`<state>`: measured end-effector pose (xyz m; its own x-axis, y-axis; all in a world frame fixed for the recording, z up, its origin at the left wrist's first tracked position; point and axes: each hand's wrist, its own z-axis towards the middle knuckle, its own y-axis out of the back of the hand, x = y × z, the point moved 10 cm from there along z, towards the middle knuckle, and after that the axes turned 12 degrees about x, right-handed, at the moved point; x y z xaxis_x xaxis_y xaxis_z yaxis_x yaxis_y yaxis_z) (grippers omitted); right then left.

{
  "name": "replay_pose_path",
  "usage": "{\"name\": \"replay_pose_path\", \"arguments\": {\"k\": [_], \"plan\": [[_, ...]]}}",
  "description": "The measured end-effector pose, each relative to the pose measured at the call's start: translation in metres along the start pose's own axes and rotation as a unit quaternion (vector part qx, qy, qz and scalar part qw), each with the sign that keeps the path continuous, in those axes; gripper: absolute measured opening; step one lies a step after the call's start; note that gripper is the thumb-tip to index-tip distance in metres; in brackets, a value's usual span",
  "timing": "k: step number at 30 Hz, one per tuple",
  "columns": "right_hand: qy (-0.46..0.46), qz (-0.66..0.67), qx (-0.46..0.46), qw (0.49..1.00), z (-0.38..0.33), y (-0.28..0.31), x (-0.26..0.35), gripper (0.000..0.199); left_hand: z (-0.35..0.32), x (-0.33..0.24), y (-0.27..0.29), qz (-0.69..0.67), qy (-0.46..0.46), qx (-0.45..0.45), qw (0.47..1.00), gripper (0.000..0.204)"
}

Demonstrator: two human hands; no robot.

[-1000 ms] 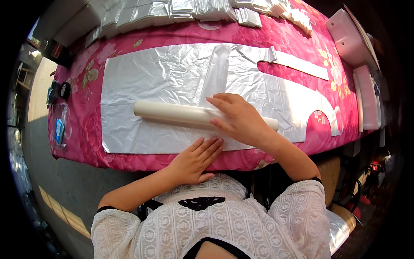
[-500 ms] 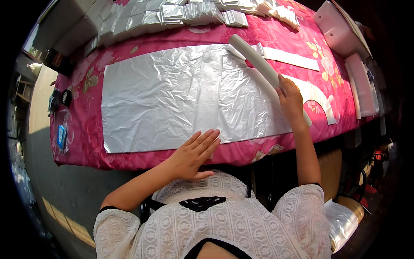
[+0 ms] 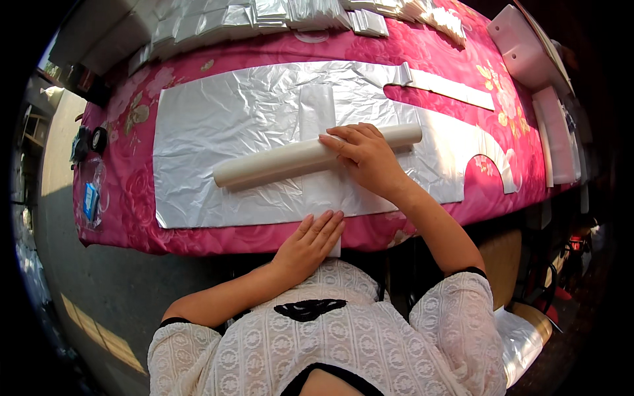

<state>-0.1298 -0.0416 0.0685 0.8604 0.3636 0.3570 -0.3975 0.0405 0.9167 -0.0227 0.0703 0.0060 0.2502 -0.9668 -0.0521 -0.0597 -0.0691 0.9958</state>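
"What has just changed at the counter [image 3: 129,198]?"

"The roll [image 3: 271,162]. Half a second ago it slanted toward the counter's right end; now it spans the middle of the silvery sheet [image 3: 211,112], crossing the pale strip [image 3: 317,109], its right tip angled toward the far edge."

"And the hands?"

"The right hand [image 3: 362,155] grasps the roll, fingers curled over it. The left hand [image 3: 307,244], gripping nothing, lies flat at the near edge, fingertips by the strip."

"Meaning?"

"Work is back over the strip, I'd judge. Whether the roll presses down, I can't tell from here."
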Motion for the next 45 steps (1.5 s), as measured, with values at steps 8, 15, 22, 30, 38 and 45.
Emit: {"name": "replay_pose_path", "arguments": {"k": [8,15,22,30,38,45], "plan": [[-0.064,-0.051,-0.083,0.993,0.062,0.02,-0.074,0.044,-0.006,-0.003,0.009,-0.011,-0.055,-0.035,0.998,0.047],[0.022,0.178,0.074,0.981,0.006,-0.015,0.008,0.037,-0.024,0.02,0.023,-0.134,-0.093,-0.058,0.985,0.041],[0.074,0.125,0.124,0.982,-0.042,-0.03,0.055,0.045,-0.032,0.039,0.049,-0.288,-0.158,-0.138,0.934,0.034],[0.039,0.039,0.042,0.998,-0.039,-0.026,0.043,0.036,0.003,0.081,0.041,-0.211,0.009,-0.053,0.976,0.073],[-0.197,0.317,0.062,0.926,-0.022,-0.036,-0.026,0.011,0.012,0.124,0.035,-0.406,0.16,-0.062,0.898,0.065],[-0.325,0.385,0.216,0.836,-0.006,-0.056,-0.053,0.029,0.021,0.105,0.056,-0.232,0.1,-0.133,0.958,0.067]]}}
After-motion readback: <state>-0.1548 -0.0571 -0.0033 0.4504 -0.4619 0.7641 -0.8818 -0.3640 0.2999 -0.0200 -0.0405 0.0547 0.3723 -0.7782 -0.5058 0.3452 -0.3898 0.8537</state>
